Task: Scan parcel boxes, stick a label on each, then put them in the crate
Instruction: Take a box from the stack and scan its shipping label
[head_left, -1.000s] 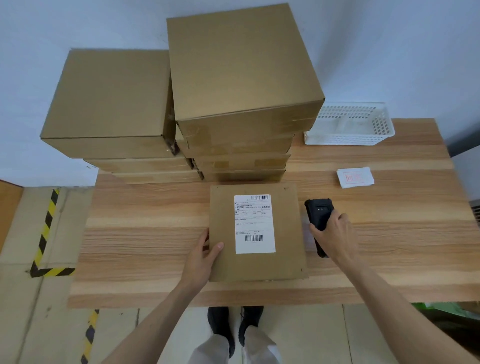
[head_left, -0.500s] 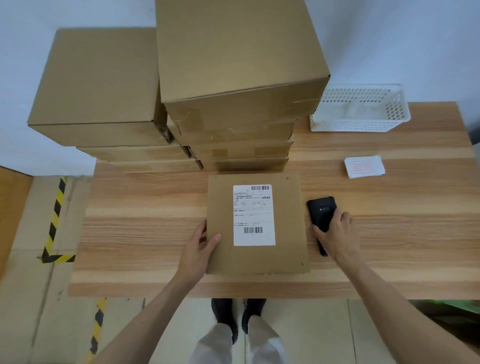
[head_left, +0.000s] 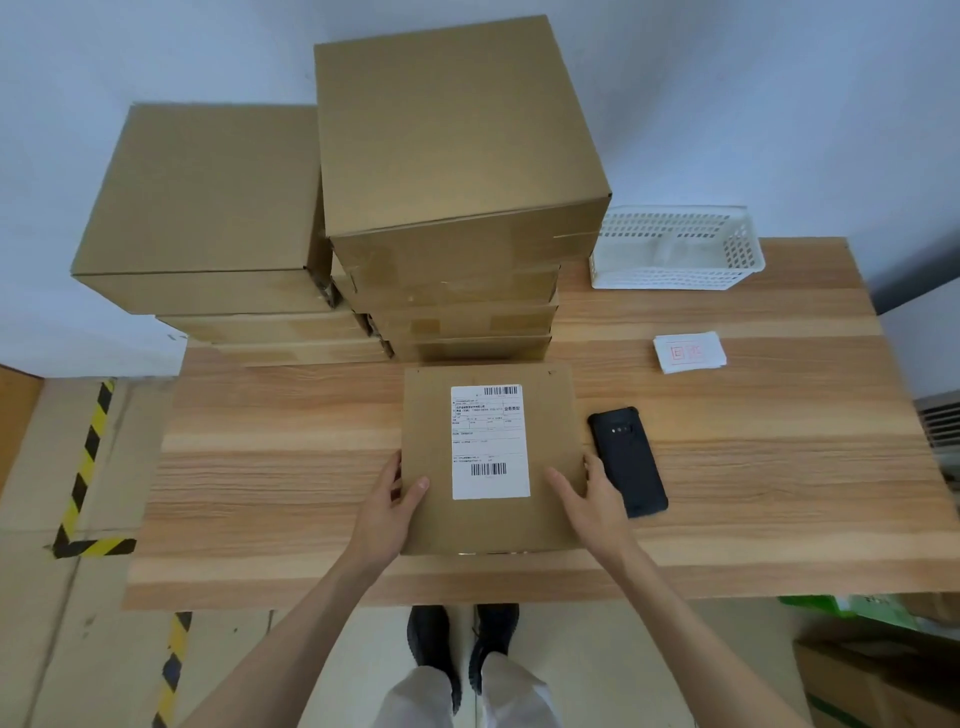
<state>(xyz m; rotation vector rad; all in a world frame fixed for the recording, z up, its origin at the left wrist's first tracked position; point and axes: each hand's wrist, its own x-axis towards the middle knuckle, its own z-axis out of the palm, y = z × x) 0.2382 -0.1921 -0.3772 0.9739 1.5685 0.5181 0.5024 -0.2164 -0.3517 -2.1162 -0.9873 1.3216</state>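
Observation:
A flat brown parcel box (head_left: 550, 415) lies on the wooden table (head_left: 779, 467) in front of me, with a white shipping label (head_left: 490, 441) on its top. My left hand (head_left: 387, 514) grips its left edge, thumb on top. My right hand (head_left: 592, 506) holds the right edge, thumb on the lid and fingers along the side. The black handheld scanner (head_left: 628, 462) lies on the table just right of the box, free of my hand. A small pile of white stickers with red print (head_left: 688, 353) sits further back on the right.
Two stacks of brown boxes, a tall one (head_left: 457, 135) and a lower one (head_left: 208, 192), stand behind the parcel. A white perforated basket (head_left: 675, 249) is at the back right. Cardboard boxes (head_left: 878, 675) sit on the floor at the lower right.
My right hand has let go of the scanner, left it on the table, and moved left onto the parcel's right edge. My left hand stays on the left edge.

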